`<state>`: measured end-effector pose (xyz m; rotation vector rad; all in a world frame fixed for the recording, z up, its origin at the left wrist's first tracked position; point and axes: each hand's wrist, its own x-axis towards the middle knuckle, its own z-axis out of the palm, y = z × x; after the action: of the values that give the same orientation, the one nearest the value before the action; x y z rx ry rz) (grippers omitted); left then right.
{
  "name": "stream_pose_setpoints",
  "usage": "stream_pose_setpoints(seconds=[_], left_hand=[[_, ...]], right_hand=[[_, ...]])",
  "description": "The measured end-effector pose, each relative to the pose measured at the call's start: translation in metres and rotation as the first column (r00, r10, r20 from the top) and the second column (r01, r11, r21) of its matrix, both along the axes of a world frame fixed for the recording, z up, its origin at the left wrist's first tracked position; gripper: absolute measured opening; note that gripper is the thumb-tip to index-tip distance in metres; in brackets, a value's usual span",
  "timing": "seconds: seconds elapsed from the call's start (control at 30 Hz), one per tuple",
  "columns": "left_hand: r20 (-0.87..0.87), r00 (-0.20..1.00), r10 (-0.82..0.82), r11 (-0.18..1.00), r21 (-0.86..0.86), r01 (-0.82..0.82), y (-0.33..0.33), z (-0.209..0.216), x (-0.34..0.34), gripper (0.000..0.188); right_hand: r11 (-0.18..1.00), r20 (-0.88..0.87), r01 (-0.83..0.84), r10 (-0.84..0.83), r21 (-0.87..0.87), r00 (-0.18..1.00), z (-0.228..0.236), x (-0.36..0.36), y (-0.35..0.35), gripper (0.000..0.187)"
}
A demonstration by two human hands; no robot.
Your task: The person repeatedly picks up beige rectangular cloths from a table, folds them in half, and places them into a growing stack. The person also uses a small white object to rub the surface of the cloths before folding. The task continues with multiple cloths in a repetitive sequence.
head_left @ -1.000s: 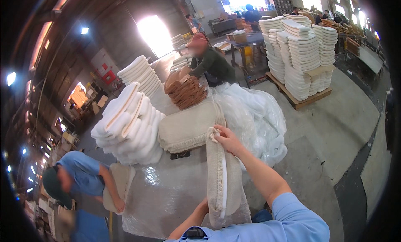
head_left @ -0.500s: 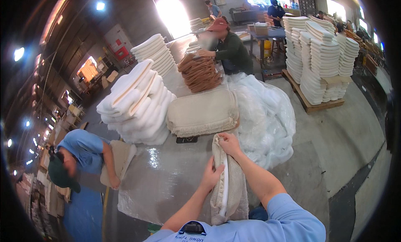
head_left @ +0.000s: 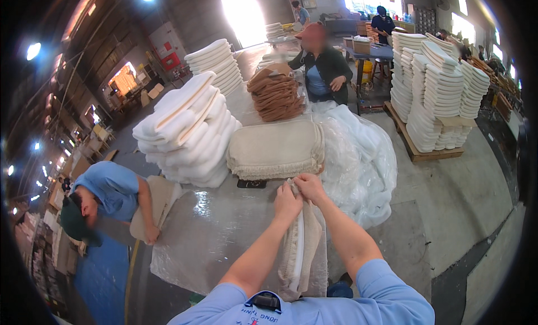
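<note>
A long beige cushion cover (head_left: 311, 243) with frayed edges lies lengthwise in front of me. White padding (head_left: 300, 252) shows through its open side. At its far end my left hand (head_left: 287, 205) is closed on the cloth. Right beside it, the fingers of my right hand (head_left: 309, 188) pinch the same end. Just beyond my hands sits a neat stack of beige covers (head_left: 277, 141) with a fringed front edge. A small black flat object (head_left: 251, 184) peeks out under that stack.
Plastic sheeting covers the table (head_left: 207, 241). White padding pieces (head_left: 185, 137) are piled left, brown covers (head_left: 274, 95) farther back, and a clear plastic bag (head_left: 358, 162) right. One co-worker (head_left: 112, 193) bends at the left; another (head_left: 325, 70) stands across. A pallet (head_left: 426, 152) carries white stacks.
My left hand has moved up the cover to its far end, beside my right hand. The co-worker across has straightened and drawn one hand back from the brown stack.
</note>
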<state>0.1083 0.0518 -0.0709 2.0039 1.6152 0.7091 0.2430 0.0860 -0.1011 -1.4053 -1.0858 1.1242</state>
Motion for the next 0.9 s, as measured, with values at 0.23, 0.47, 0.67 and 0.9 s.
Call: stream_pose_setpoints(seconds=[0.23,0.47,0.67,0.9], left_hand=[[-0.02,0.998,0.059,0.997,0.042,-0.058,0.019,0.001,-0.008,0.048],[0.35,0.91,0.223,0.974,-0.041,-0.223,0.034,-0.022,-0.03,0.031],[0.499,0.833,0.24,0.971,-0.142,-0.195,0.017,-0.026,-0.015,0.04],[0.376,0.907,0.188,0.981,-0.025,-0.194,0.021,-0.023,-0.012,0.029]], right_hand=[[0.986,-0.031,-0.155,0.154,-0.053,0.988,0.011,0.001,0.001,0.027],[0.988,0.212,-0.037,0.004,0.152,0.977,0.002,-0.019,-0.003,0.028],[0.914,0.242,0.231,-0.32,0.332,0.916,-0.017,-0.033,-0.005,0.018],[0.896,-0.037,0.333,-0.338,0.295,0.941,-0.036,-0.041,-0.003,0.02]])
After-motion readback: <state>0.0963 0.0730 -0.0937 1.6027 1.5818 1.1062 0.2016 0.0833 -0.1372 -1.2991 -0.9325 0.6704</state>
